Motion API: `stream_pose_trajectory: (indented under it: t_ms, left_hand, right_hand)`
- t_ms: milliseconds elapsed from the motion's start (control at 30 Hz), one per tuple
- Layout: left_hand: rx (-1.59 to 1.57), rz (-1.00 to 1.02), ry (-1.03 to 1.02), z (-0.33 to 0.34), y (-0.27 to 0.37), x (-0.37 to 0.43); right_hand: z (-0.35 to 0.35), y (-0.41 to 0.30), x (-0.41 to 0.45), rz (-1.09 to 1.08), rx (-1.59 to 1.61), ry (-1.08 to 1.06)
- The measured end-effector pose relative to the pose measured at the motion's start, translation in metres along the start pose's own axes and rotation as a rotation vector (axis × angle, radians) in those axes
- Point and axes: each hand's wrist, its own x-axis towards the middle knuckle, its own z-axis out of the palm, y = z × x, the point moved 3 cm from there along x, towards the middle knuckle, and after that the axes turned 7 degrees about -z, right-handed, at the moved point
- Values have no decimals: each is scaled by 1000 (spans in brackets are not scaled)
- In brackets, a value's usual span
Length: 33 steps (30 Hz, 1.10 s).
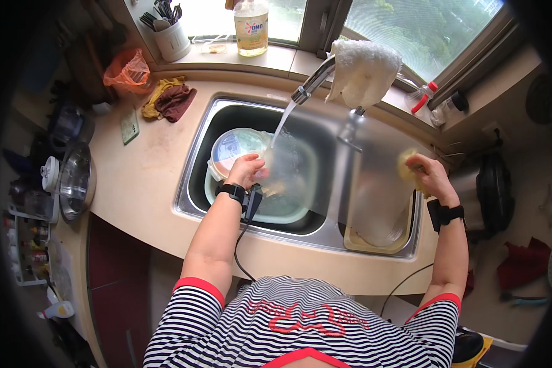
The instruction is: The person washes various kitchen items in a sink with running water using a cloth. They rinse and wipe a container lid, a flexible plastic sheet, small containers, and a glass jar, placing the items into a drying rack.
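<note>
My left hand (pixel 247 170) is over the left sink basin, beside the stream of water (pixel 283 123) from the faucet (pixel 309 87). Its fingers are curled, and spray blurs whatever may be between them. Just behind it, a round lidded container (pixel 233 146) leans inside a pale green plastic basin (pixel 299 212), which holds water. Beyond the right edge of the sink, my right hand (pixel 431 177) grips a blurred yellow cloth or sponge (pixel 406 164). Below and left of that hand, a beige tray (pixel 352 239) stands in the right basin with a clear, indistinct item (pixel 386 232) inside.
A white towel (pixel 365 73) drapes over the faucet. Dish soap (pixel 251 30) and a utensil holder (pixel 171 42) stand on the sill. On the left counter lie rags (pixel 175 102), a green phone-like object (pixel 129 126) and a steel bowl (pixel 77 184). A black-lidded pot (pixel 469 198) is at right.
</note>
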Motion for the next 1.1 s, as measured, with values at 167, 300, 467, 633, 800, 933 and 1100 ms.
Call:
stream_pose_trajectory:
  t_ms: [167, 300, 467, 633, 800, 933, 1100]
  left_hand:
    - [276, 16, -104, -13, -22, 12]
    - [486, -76, 18, 12, -35, -9]
    - [147, -169, -122, 26, -29, -43]
    - [241, -62, -178, 12, 6, -68]
    - [462, 90, -30, -12, 65, -101]
    - [564, 139, 91, -31, 101, -116]
    - [658, 253, 174, -51, 139, -139]
  right_hand:
    - [3, -30, 20, -134, -216, -45]
    - [-14, -29, 26, 10, -282, -81]
    - [-13, -17, 37, -90, -354, 30]
    - [8, -17, 47, 39, -359, -68]
    - [48, -37, 56, -25, -343, -58]
    - [85, -49, 84, 26, -310, -73]
    - [143, -70, 123, 47, -187, -108]
